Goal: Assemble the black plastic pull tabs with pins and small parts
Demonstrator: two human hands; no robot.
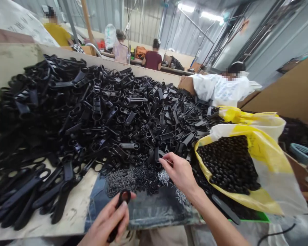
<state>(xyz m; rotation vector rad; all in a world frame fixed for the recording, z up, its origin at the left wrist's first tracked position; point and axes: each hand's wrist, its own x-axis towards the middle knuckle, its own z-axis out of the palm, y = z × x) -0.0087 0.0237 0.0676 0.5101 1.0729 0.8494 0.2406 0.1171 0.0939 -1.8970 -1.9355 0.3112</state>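
My left hand (109,218) is closed around a black plastic handle with a ring end (125,195), low at the front edge of the table. The ring sticks out above the thumb, while the fingers hide much of the lower part. Over the front of the black heap, my right hand (181,172) has thumb and fingertips pinched together; what is between them is too small to name. Just left of and below it lie silver pins (163,177), tiny black pieces (146,179) and small grey metal pieces (120,181) on a dark blue cloth (143,208).
A large heap of black plastic parts (97,102) fills the table's back. Long black handles (17,198) lie at left. On the right, a yellow-and-white sack (269,171) holds round black pieces (228,164), beside a green tray (264,217). Several people sit farther back.
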